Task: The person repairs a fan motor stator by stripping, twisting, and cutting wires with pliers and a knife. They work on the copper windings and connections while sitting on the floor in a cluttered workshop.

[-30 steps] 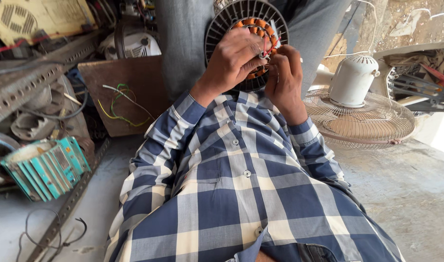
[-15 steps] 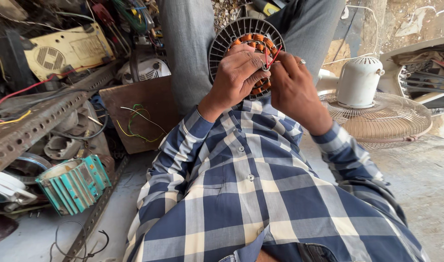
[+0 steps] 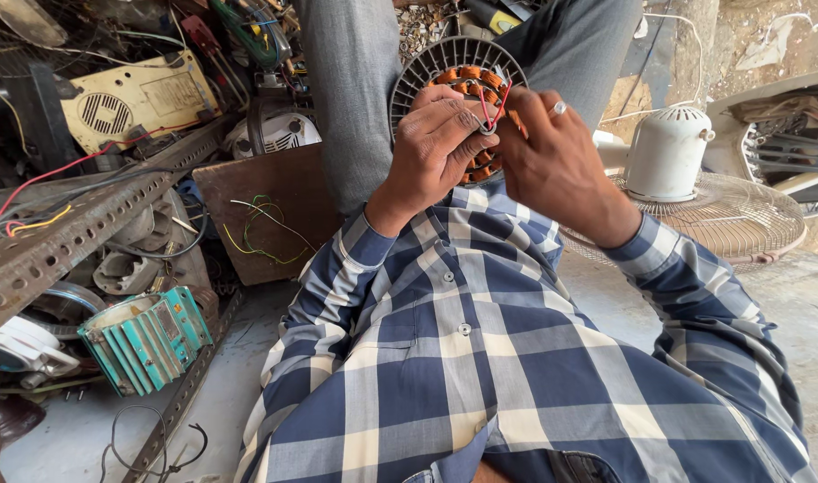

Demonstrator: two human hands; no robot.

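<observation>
Both arms were stretched out forward in blue-and-cream checked sleeves, cuffs sitting just short of the wrists. The left hand (image 3: 436, 148) came in from the left, wrist bent a bit, fingers curled inward with thumb and fingertips pinched together near the middle. The right hand (image 3: 556, 161) sat just beside it, back facing the camera, fingers folded in toward the left ones, a ring on one finger. The fingertips of both hands met, practically touching.

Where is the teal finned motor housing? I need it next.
In the head view, the teal finned motor housing sits low on the person's left, on the floor below the perforated metal rail.
</observation>
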